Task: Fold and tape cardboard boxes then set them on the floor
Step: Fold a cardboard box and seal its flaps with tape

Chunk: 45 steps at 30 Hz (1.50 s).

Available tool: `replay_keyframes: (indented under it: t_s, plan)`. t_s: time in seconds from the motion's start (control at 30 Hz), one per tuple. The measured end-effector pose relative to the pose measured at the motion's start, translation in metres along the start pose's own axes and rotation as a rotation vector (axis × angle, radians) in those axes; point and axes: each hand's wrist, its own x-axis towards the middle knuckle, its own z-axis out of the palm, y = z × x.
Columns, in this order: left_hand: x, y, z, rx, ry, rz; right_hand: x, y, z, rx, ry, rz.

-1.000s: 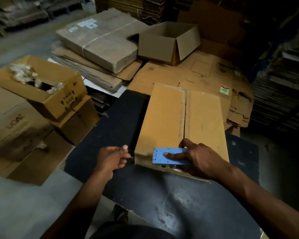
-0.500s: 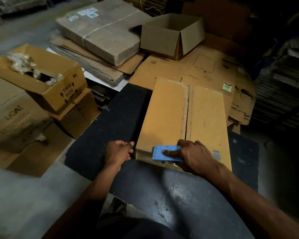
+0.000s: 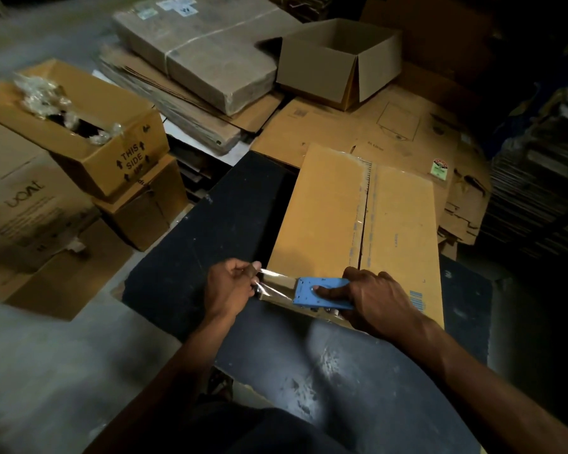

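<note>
Since the earlier frame, the left hand point(image 3: 232, 286) has pinched the clear tape end point(image 3: 273, 285) and drawn it out from the blue plastic tape dispenser point(image 3: 320, 292), which the right hand point(image 3: 373, 298) grips. Tape should stay taut and centred on the seam of the folded brown cardboard box point(image 3: 358, 221), lying on the black table point(image 3: 210, 231).

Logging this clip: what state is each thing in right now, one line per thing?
Box on the table: closed, seam taped.
Tape dispenser: gripped by the right hand.
Clear tape: stretched, its end pinched by the left hand.
Grey box behind: open on top.
"This side" box: partly open, plastic inside.
</note>
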Motion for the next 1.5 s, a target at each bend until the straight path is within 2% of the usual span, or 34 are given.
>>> replay_keyframes:
  t_s: [0.3, 0.57, 0.77, 0.93, 1.13, 1.33, 1.43, 1.5]
  plan:
    - [0.004, -0.005, 0.006, -0.044, -0.028, -0.14, 0.003, -0.005, 0.0, -0.015, 0.003, 0.012]
    - [0.002, -0.01, 0.004, -0.029, 0.008, 0.015, 0.003, -0.004, 0.002, 0.01, -0.015, 0.019]
    - [0.014, -0.02, 0.011, -0.085, -0.016, -0.131, 0.006, -0.005, -0.001, 0.008, -0.023, 0.024]
    - [0.021, -0.025, 0.01, -0.15, -0.165, -0.269, 0.006, -0.008, -0.003, 0.006, -0.036, 0.018]
    - [0.022, -0.021, 0.006, -0.098, -0.238, -0.351, 0.007, -0.011, -0.009, 0.001, -0.07, 0.018]
    - [0.029, -0.032, -0.001, -0.001, -0.369, -0.55, 0.01, -0.012, -0.011, -0.006, -0.057, -0.005]
    - [0.04, -0.033, -0.003, 0.08, -0.431, -0.563, 0.01, -0.012, -0.011, -0.007, -0.061, -0.009]
    - [0.049, -0.037, -0.007, 0.178, -0.371, -0.504, 0.011, -0.012, -0.012, -0.015, -0.058, -0.013]
